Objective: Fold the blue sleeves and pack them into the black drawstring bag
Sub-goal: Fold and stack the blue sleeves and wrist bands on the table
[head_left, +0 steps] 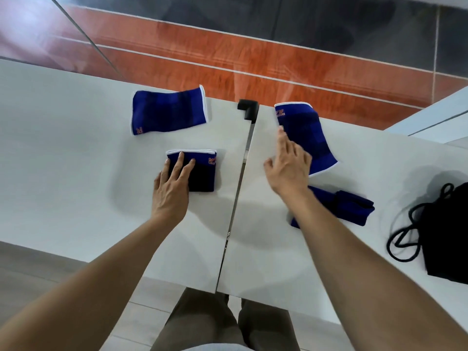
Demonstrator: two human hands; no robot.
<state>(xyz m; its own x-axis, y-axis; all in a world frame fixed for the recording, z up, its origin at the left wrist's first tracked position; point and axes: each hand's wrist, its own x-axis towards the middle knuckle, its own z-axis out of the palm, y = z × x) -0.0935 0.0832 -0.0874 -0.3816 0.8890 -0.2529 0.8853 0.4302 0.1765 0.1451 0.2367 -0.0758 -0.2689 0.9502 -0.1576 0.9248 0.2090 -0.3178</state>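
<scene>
Several blue sleeves with white trim lie on two white tables. My left hand [173, 184] presses flat on a folded blue sleeve [202, 173] near the middle. An unfolded sleeve [168, 111] lies flat at the far left. My right hand [288, 164], fingers spread, reaches over the left edge of another unfolded sleeve [316, 138] on the right table, holding nothing. A folded blue piece [344, 209] lies under my right forearm. The black drawstring bag [445, 239] with its looped cord [405, 234] sits at the right edge.
A narrow gap [240, 183] runs between the two white tabletops [63, 153], with a black corner bracket [247, 107] at its far end. Beyond the far edge is an orange and grey floor. My legs show below the near edge.
</scene>
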